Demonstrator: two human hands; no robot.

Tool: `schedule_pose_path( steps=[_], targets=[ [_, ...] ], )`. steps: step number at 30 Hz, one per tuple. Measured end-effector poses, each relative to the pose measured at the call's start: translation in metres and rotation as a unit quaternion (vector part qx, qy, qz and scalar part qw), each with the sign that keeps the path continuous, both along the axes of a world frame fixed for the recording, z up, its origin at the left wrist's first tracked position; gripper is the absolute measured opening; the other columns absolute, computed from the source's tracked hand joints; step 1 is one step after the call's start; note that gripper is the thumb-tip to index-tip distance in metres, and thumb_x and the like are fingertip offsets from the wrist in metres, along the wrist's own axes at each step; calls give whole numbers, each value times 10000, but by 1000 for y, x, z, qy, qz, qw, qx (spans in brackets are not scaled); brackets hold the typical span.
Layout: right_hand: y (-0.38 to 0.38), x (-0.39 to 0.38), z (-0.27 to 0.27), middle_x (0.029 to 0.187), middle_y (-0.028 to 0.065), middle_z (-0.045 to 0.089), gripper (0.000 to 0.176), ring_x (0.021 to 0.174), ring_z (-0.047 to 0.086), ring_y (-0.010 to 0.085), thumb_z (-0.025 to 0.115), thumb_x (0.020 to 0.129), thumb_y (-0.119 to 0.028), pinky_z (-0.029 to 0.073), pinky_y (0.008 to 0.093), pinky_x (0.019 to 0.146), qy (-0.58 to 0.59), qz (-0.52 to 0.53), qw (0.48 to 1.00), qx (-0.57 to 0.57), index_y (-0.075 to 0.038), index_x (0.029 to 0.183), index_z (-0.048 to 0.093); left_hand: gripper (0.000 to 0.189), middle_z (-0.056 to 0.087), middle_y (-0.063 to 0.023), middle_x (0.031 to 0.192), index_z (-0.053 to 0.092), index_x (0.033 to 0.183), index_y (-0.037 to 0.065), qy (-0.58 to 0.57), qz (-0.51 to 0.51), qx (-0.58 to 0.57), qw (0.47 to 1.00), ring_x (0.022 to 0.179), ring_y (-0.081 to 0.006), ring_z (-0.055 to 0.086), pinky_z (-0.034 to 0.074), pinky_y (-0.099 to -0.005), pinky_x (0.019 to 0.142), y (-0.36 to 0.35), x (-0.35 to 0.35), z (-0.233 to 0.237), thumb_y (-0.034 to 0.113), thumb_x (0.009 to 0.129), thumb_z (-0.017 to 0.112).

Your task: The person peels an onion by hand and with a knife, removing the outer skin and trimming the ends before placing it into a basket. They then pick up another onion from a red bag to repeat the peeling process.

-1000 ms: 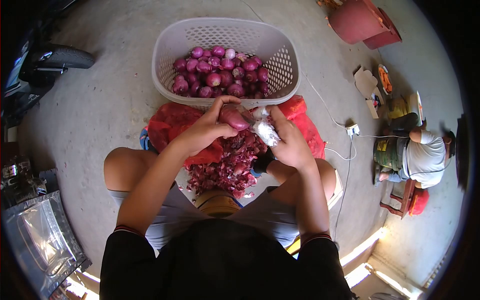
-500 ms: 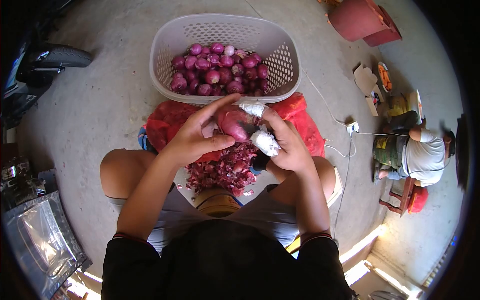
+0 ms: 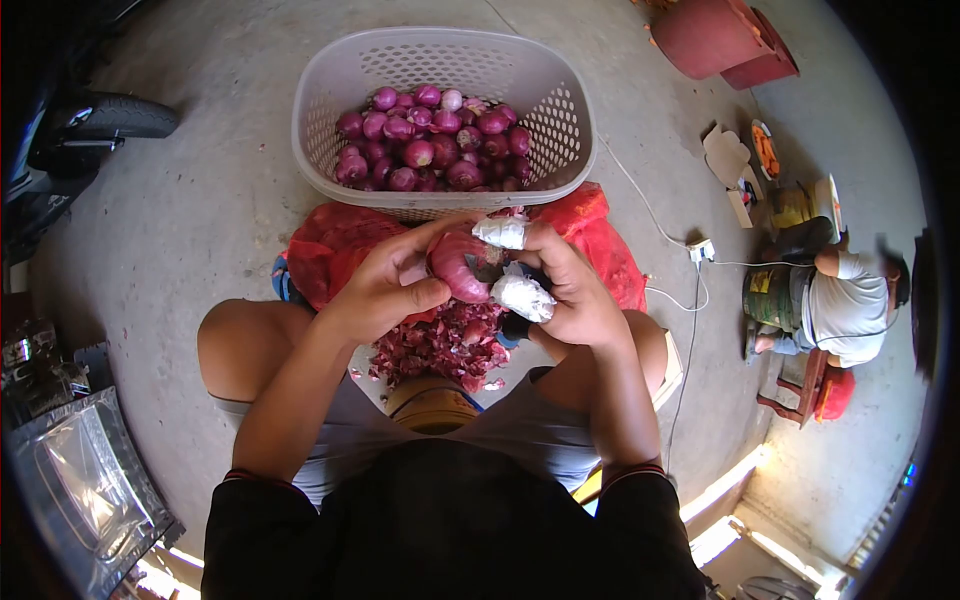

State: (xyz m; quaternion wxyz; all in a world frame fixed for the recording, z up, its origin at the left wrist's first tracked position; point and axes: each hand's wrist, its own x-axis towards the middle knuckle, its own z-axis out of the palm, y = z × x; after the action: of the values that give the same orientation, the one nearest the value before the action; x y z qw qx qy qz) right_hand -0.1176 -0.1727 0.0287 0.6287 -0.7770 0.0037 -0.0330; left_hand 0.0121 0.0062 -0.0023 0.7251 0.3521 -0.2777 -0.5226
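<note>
My left hand (image 3: 375,293) grips a red onion (image 3: 458,268) between thumb and fingers, out in front of my knees. My right hand (image 3: 582,292) pinches at the onion's other end; its thumb and forefinger are wrapped in white material. Whether a small blade or loose skin sits between those wrapped tips cannot be made out. Below the hands lies a heap of torn onion skins (image 3: 440,348), with a yellowish bucket (image 3: 432,408) between my legs. Beyond the hands, a grey perforated basket (image 3: 310,120) holds many smooth purple onions (image 3: 418,153).
Red mesh sacking (image 3: 345,245) spreads under the basket's near side. To the right, a white cable runs to a power socket (image 3: 701,250). A person (image 3: 845,305) sits farther right near red tubs (image 3: 710,38). A motorcycle wheel (image 3: 120,116) stands at the left.
The onion has turned slightly and shifted a little left and down in my hands. My wrapped right fingertips have moved slightly with it. The whole view has drifted slightly.
</note>
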Motion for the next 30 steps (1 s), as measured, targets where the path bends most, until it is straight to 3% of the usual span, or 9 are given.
schedule_pose_path(
  steps=[2, 6, 9, 12, 15, 18, 21, 27, 30],
  targets=[
    [2, -1, 5, 939, 103, 672, 528, 857, 668, 270, 717, 675, -35, 486, 320, 720, 33, -4, 999, 11, -97, 1152, 498, 761, 431, -104, 1349, 298, 1393, -21, 25, -9, 11, 1000, 1235, -171, 421, 342, -314, 1032, 1, -2, -3, 210, 793, 706],
    [0, -1, -9, 885, 90, 664, 473, 800, 669, 267, 705, 696, -28, 496, 323, 678, -53, 1, 996, -69, -100, 1121, 510, 886, 430, -115, 1353, 281, 1378, -57, 55, -33, 38, 997, 1255, -204, 422, 331, -356, 1058, 4, 1, -1, 329, 740, 758],
    [2, 0, -9, 853, 92, 651, 411, 763, 663, 278, 669, 730, 0, 498, 342, 651, -71, -5, 996, -61, -98, 1099, 518, 892, 433, -117, 1349, 282, 1377, -59, 70, -19, 26, 997, 1250, -202, 426, 334, -343, 1054, 1, -2, 3, 337, 736, 760],
    [3, 0, 0, 858, 103, 648, 369, 763, 658, 290, 628, 750, 39, 493, 338, 657, -21, -12, 999, -33, -87, 1081, 524, 906, 445, -116, 1336, 282, 1378, -57, 14, 14, 23, 1000, 1254, -201, 421, 327, -345, 1058, -1, -4, 3, 339, 725, 769],
    [4, 4, -9, 843, 107, 643, 373, 780, 656, 288, 609, 745, 70, 488, 332, 674, -106, -23, 993, -50, -77, 1079, 534, 802, 425, -94, 1351, 283, 1398, -18, -60, 31, 13, 998, 1183, -168, 466, 408, -300, 957, -1, -3, 6, 242, 781, 723],
    [4, 4, -12, 850, 113, 637, 359, 812, 649, 286, 602, 747, 80, 481, 324, 697, -94, -37, 994, -47, -68, 1068, 540, 777, 447, -82, 1312, 290, 1401, -3, 40, -37, 18, 998, 1064, -127, 510, 458, -260, 822, 5, 2, 1, 217, 790, 716],
    [6, 3, -6, 870, 109, 635, 352, 830, 641, 262, 594, 746, 93, 474, 317, 724, -67, -45, 996, -49, -56, 1061, 541, 756, 465, -71, 1273, 292, 1403, 6, 68, -32, 10, 997, 963, -94, 517, 455, -229, 704, 3, 1, -3, 204, 801, 706],
    [5, 2, -20, 996, 87, 624, 353, 906, 600, 179, 571, 785, 98, 454, 292, 810, -133, -97, 986, -9, -48, 1104, 527, 766, 428, -96, 1303, 285, 1397, 12, -56, 61, -26, 996, 1152, -169, 466, 423, -309, 938, -9, -6, 13, 126, 775, 718],
    [7, 2, -18, 1047, 73, 610, 339, 954, 579, 164, 576, 815, 71, 438, 286, 847, -125, -92, 987, 34, -52, 1126, 518, 777, 402, -104, 1316, 270, 1390, 26, -12, 57, -33, 998, 1232, -203, 406, 350, -355, 1034, -8, -9, 12, 75, 758, 718]
  ],
)
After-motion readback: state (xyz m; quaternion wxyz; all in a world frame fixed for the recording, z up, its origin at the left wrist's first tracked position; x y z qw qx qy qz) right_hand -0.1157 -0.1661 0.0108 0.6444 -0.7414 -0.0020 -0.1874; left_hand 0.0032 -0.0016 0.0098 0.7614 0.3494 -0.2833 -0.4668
